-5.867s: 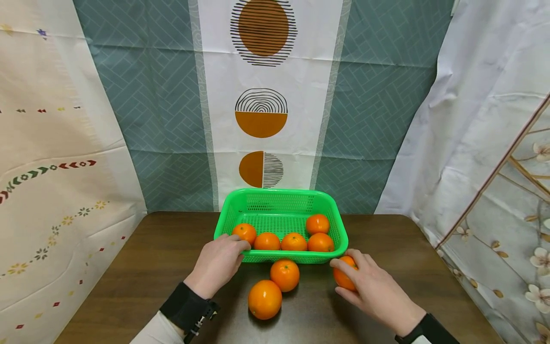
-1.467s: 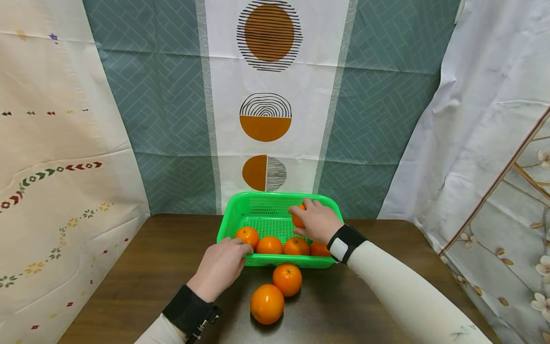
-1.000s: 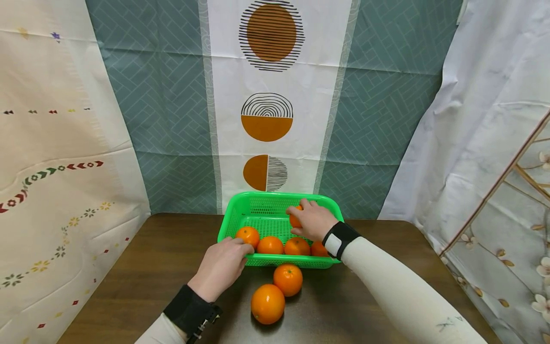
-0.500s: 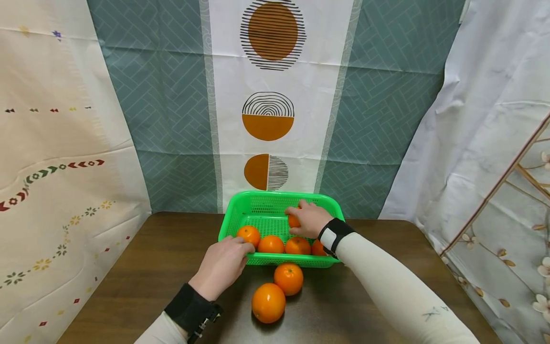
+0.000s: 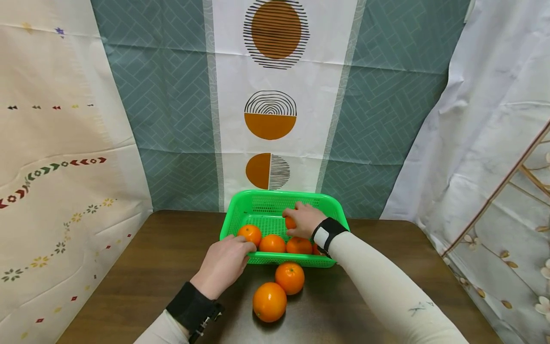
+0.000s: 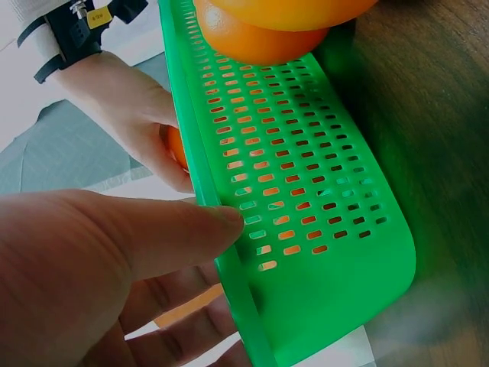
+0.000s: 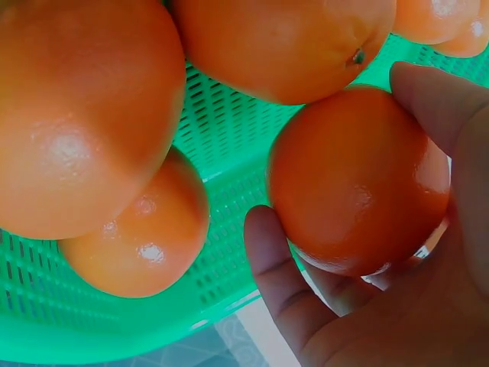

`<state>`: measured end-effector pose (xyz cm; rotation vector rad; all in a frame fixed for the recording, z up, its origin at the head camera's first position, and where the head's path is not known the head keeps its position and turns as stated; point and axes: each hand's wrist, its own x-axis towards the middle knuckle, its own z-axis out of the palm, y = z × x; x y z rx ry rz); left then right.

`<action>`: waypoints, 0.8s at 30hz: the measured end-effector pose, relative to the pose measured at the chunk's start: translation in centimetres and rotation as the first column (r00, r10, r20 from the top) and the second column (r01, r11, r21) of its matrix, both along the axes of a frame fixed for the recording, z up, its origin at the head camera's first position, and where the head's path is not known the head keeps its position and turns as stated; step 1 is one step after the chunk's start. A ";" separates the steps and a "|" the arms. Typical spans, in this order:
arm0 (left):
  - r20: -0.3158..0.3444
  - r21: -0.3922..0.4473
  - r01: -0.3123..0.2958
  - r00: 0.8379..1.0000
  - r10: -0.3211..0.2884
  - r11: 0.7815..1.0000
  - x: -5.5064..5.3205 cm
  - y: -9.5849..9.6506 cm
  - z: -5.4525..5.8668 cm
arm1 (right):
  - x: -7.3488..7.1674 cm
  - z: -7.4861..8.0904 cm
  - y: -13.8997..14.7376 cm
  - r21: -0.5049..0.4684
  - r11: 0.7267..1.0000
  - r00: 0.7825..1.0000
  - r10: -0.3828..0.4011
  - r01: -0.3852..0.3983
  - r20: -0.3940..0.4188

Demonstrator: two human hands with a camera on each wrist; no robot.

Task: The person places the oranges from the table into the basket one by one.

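Observation:
A green perforated plastic basket [image 5: 275,259] with several oranges in it stands at the back of the table. My left hand [image 5: 225,263] pinches its near rim at the left corner; in the left wrist view the thumb [image 6: 183,229] lies on the basket's outer wall, with the fingers on the inner side. My right hand [image 5: 306,220] reaches over the front rim into the basket and grips an orange [image 7: 355,183], fingers and thumb around its sides. Along the basket's near side sit an orange [image 5: 250,234] and others; my right wrist partly hides those at the right.
Two more oranges, one nearer the basket [image 5: 290,278] and a larger one [image 5: 269,302], lie close together on the dark wooden table [image 5: 172,253] in front of it. A patterned cloth [image 5: 180,119] hangs behind; pale cloths hang at both sides.
From the table right of the basket, my right hand has carried an orange into the basket, then shifted slightly left with it. My left hand has stayed on the rim.

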<state>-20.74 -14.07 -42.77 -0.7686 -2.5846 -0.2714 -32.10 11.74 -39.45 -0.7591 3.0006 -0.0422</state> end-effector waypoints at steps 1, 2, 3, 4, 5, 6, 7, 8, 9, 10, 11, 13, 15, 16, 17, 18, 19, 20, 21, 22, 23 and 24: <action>0.001 -0.001 -0.001 1.000 0.001 1.000 0.0 0.0 0.0 | -0.1 -0.1 -0.1 0.005 1.000 1.000 -0.002 0.002 -0.003; 0.002 -0.002 -0.001 1.000 0.001 1.000 0.0 0.0 0.0 | -0.1 -0.1 -0.2 0.006 1.000 1.000 -0.004 0.004 -0.003; 0.003 -0.002 -0.001 1.000 0.001 1.000 0.0 0.0 0.0 | -0.1 -0.1 -0.2 0.009 1.000 1.000 -0.007 0.007 -0.004; 0.005 -0.002 -0.003 1.000 0.003 1.000 0.0 0.0 0.0 | -0.1 -0.2 -0.3 0.015 1.000 1.000 -0.009 0.009 -0.006; 0.006 -0.002 -0.003 1.000 0.003 1.000 0.0 0.0 0.0 | -0.1 -0.2 -0.4 0.020 1.000 1.000 -0.012 0.012 -0.008; 0.007 -0.002 -0.004 1.000 0.004 1.000 0.0 0.0 0.0 | -0.2 -0.2 -0.4 0.019 1.000 1.000 -0.015 0.015 -0.011; 0.008 -0.001 -0.003 1.000 0.003 1.000 0.0 0.0 0.0 | -0.2 -0.3 -0.4 0.025 1.000 1.000 -0.017 0.017 -0.015; 0.009 0.001 -0.004 1.000 0.004 1.000 0.0 0.0 0.0 | -0.3 -0.4 -0.5 0.031 0.999 1.000 -0.019 0.020 -0.019; 0.009 0.002 -0.004 1.000 0.004 1.000 0.0 0.0 0.0 | -0.4 -0.5 -0.5 0.036 0.999 0.999 -0.021 0.022 -0.024; 0.009 0.003 -0.003 1.000 0.003 1.000 0.0 0.0 0.0 | -0.4 -0.6 -0.5 0.041 0.999 0.999 -0.024 0.025 -0.029; 0.008 0.004 -0.002 1.000 0.002 1.000 0.0 0.0 0.0 | -0.5 -0.7 -0.5 0.046 0.999 0.999 -0.026 0.028 -0.035; 0.005 0.004 0.000 1.000 0.000 1.000 0.0 0.0 0.0 | -0.7 -1.0 -0.5 0.059 0.998 0.999 -0.030 0.032 -0.045; 0.000 0.005 0.002 1.000 -0.002 1.000 0.0 0.0 0.0 | -0.9 -1.2 -0.5 0.066 0.997 0.998 -0.033 0.037 -0.052; -0.002 0.005 0.001 1.000 -0.001 1.000 0.0 0.0 0.0 | -1.0 -1.2 -0.5 0.068 0.997 0.998 -0.034 0.038 -0.056; -0.004 0.004 0.000 1.000 0.000 1.000 0.0 0.0 0.0 | -1.0 -1.3 -0.5 0.071 0.997 0.998 -0.035 0.039 -0.060; -0.004 0.004 -0.001 1.000 0.001 1.000 0.0 0.0 0.0 | -1.1 -1.4 -0.5 0.074 0.996 0.998 -0.035 0.040 -0.061; -0.003 0.004 -0.002 1.000 0.002 1.000 0.0 0.0 0.0 | -1.2 -1.5 -0.5 0.078 0.996 0.997 -0.035 0.040 -0.063; -0.001 0.003 -0.003 1.000 0.003 1.000 0.0 0.1 0.0 | -1.2 -1.6 -0.5 0.083 0.996 0.997 -0.035 0.041 -0.064; 0.001 0.003 -0.005 1.000 0.005 1.000 0.0 0.1 0.0 | -1.3 -1.6 -0.5 0.089 0.995 0.997 -0.034 0.040 -0.066; 0.005 0.002 -0.007 1.000 0.007 1.000 0.0 0.1 0.0 | -1.3 -1.7 -0.4 0.097 0.995 0.997 -0.033 0.040 -0.068; 0.007 0.002 -0.007 1.000 0.007 1.000 0.1 0.1 0.0 | -1.3 -1.8 -0.4 0.100 0.994 0.997 -0.032 0.039 -0.071; 0.009 0.000 -0.008 1.000 0.008 1.000 0.1 0.1 0.1 | -1.3 -1.8 -0.4 0.101 0.994 0.997 -0.031 0.038 -0.073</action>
